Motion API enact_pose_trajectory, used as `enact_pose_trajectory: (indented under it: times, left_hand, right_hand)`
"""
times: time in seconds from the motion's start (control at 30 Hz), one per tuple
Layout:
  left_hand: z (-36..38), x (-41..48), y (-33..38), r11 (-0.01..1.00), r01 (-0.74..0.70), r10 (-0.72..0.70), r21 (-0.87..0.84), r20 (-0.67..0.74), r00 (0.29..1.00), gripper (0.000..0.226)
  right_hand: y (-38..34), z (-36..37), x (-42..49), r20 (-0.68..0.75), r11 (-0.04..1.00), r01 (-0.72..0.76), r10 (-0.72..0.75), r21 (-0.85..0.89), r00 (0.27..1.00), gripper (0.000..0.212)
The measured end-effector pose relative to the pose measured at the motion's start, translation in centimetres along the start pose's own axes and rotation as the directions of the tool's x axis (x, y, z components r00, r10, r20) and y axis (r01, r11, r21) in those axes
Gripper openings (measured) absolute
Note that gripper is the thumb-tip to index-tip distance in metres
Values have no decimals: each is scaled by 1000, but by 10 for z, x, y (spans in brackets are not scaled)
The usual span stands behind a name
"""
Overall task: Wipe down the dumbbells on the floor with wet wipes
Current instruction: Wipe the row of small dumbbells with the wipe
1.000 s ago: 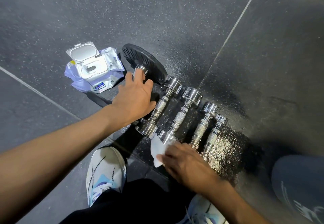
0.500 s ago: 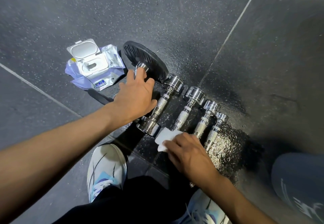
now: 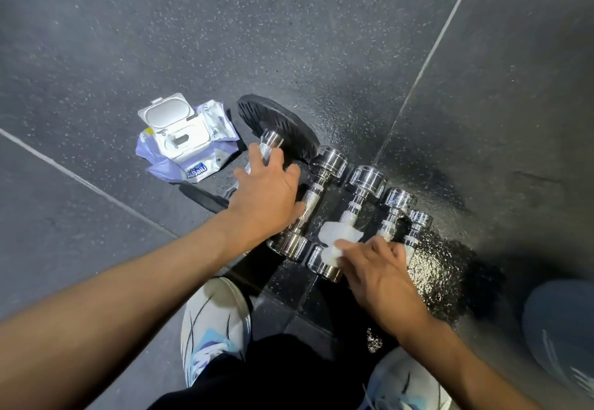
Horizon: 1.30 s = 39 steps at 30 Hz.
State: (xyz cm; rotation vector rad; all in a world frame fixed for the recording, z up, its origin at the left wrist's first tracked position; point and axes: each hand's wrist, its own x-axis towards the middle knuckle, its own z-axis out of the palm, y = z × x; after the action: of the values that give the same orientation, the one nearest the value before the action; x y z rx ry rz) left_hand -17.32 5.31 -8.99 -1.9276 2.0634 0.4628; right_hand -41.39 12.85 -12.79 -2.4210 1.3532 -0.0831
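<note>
Down on the dark speckled rubber floor (image 3: pixel 289 40), the right hand (image 3: pixel 382 281) pinches a crumpled white wet wipe (image 3: pixel 337 241) against the second chrome dumbbell (image 3: pixel 348 220); the left hand (image 3: pixel 263 197) lies spread, steadying the neighbouring chrome dumbbell (image 3: pixel 310 202)

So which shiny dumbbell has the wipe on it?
The second chrome dumbbell from the left. The white wipe, under the right hand, covers its handle; the others are bare.
</note>
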Motion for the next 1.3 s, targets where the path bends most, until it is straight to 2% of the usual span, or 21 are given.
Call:
enact_pose_trajectory:
  times: [0.1, 0.2, 0.3, 0.4, 0.57, 0.7, 0.8, 0.9, 1.07, 1.17, 1.3]
  left_hand:
    - [2, 1, 2, 1000, 5, -5, 8, 8, 1000, 60]
    - [2, 1, 6, 1000, 11, -11, 9, 23, 1000, 59]
    - [2, 1, 7, 1000, 18, -18, -5, 37, 999, 58]
    - [2, 1, 8, 1000, 19, -19, -13, 38, 999, 56]
    - [1, 0, 10, 1000, 25, -25, -8, 43, 999, 56]
    - [2, 0, 12, 1000, 27, -27, -6, 46, 999, 53]
    - [1, -1, 13, 1000, 27, -27, 0, 43, 999, 53]
    - [1, -1, 14, 999, 32, -32, -2, 49, 998, 53]
    - [1, 0, 13, 999, 34, -33, -6, 59, 998, 52]
    - [1, 0, 13, 999, 37, -37, -5, 53, 998, 52]
    - [1, 0, 16, 999, 47, -47, -1, 54, 997, 52]
  right_hand:
    - [-4, -1, -11, 92, 1000, 2, -1, -5, 996, 23]
    - [2, -7, -9, 109, 999, -3, 8, -40, 994, 24]
    - [12, -14, 1, 185, 993, -13, 35, -119, 982, 36]
    - [13, -15, 3, 276, 994, -11, 41, -107, 960, 46]
    - [10, -14, 13, 354, 995, -76, 95, -65, 930, 60]
    - [1, -4, 15, 366, 979, -116, 172, -171, 915, 72]
    - [-7, 11, 10, 286, 955, -135, 211, -265, 935, 75]
    - [-9, 22, 6, 218, 940, -113, 190, -322, 957, 67]
    - [-4, 10, -5, 83, 970, -143, 162, -198, 983, 63]
    - [-10, 3, -8, 28, 991, -86, 90, -106, 996, 51]
    - [-23, 5, 5, 25, 992, -5, 9, -129, 1000, 56]
